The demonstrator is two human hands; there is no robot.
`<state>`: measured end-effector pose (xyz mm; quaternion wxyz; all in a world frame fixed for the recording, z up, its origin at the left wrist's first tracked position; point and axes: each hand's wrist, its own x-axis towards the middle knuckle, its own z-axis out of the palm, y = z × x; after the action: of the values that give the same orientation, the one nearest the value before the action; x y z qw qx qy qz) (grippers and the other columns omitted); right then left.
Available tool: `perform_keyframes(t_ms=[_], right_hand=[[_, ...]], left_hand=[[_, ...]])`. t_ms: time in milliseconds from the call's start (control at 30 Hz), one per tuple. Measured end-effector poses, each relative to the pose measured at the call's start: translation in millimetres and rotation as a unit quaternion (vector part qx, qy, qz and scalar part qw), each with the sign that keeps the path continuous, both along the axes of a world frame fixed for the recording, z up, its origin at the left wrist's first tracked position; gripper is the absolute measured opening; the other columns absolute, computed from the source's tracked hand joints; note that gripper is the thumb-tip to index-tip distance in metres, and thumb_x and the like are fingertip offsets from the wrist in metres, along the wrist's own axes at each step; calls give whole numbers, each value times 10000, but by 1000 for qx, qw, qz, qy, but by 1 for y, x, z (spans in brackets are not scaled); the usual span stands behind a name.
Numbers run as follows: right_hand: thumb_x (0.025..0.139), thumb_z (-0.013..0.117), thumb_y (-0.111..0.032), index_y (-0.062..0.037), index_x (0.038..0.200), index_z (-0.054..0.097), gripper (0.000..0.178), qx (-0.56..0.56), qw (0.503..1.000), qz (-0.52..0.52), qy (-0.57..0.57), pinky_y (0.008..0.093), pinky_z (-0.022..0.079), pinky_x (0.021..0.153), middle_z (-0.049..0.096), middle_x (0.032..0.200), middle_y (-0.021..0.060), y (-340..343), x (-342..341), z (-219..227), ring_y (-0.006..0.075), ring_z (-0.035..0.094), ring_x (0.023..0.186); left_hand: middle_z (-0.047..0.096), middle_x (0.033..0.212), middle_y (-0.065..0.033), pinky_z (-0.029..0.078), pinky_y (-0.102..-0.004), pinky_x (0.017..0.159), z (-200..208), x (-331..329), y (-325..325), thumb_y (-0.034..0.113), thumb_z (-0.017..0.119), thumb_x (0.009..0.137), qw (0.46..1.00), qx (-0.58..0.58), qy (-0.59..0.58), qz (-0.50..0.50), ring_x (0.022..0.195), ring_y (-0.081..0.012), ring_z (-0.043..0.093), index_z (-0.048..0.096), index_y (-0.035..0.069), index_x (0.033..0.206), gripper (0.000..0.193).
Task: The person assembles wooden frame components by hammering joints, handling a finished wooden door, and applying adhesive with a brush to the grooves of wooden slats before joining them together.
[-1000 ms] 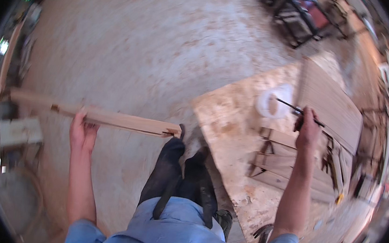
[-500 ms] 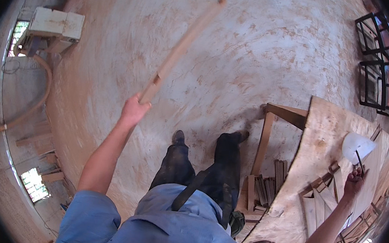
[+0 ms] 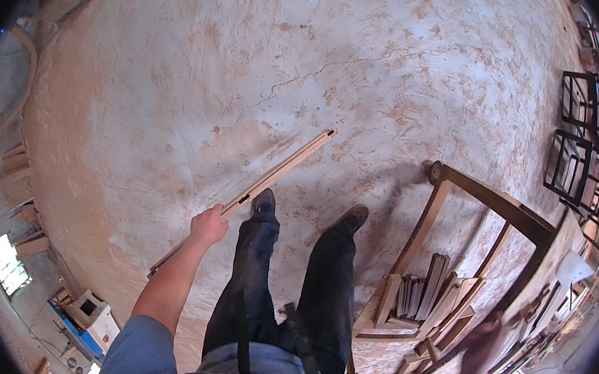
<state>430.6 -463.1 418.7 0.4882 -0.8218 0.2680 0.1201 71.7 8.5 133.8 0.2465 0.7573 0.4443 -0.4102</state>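
My left hand [image 3: 209, 225] is closed around a long, narrow piece of wood [image 3: 283, 171], gripping it below its middle. The wood slants from beside my left forearm up to the right, its far end past my left shoe. Two short dark marks, perhaps slots, show on its face. Over on the right, my right hand [image 3: 481, 341] is at the edge of a wooden workbench [image 3: 489, 197], darkened and smeared by motion. Its fingers cannot be made out.
Cut wood strips [image 3: 419, 296] stand on the bench's lower shelf. A white object [image 3: 574, 268] lies on top. Dark chair frames [image 3: 574, 166] line the far right. At left are a hose [image 3: 23, 99], wood offcuts [image 3: 15, 181] and a blue-and-white machine [image 3: 88, 322].
The long piece of wood in my left hand has dropped lower and tilted flatter. My right hand has come back toward me from beside the white object. My view has turned, showing more of the bench's frame.
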Motion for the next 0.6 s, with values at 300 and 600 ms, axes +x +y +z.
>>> perform_keyframes(t_ms=[300,600], right_hand=[[963,487,-250,35,1128,478,330,80,949,142,270,291,451,428,555,643,101,90,-140,-187,175,535,486],[997,419,-257,0,1134,488,299,-76,956,121,257,244,404,375,540,628,55,29,-140,-264,131,502,445]], left_hand=[[634,1005,-180,479,-465,839,-202,-51,17,205,640,772,995,30,-94,15,970,-352,611,511,85,1160,426],[628,981,-170,489,-447,811,-345,-79,9,104,573,789,991,110,-81,-12,951,-338,604,519,56,1110,329]])
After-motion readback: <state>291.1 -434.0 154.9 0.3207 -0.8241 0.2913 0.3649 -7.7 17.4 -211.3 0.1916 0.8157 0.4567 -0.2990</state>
